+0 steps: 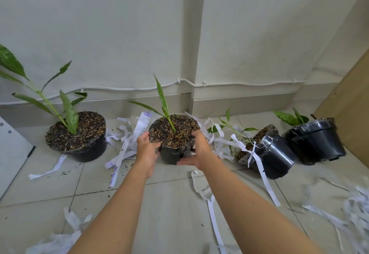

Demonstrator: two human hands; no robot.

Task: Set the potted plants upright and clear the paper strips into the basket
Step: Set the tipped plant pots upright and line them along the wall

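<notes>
Both my hands grip the middle black pot [171, 155], which stands nearly upright, its soil top tilted slightly toward me and one green shoot rising from it. My left hand [146, 148] clasps its left rim and my right hand [198, 152] holds its right side. A larger potted plant [79, 140] stands upright at the left. Two black pots lie tipped over at the right: one [271, 154] with a paper strip draped across it, another [315, 140] by the wooden panel. White paper strips [127, 140] litter the tiled floor. No basket is visible.
A wall with a white cable along the skirting runs behind the pots. A wooden panel [349, 102] stands at the right, a white board [12, 150] at the left. More shredded paper [355, 213] is piled at the lower right and lower left [60, 239].
</notes>
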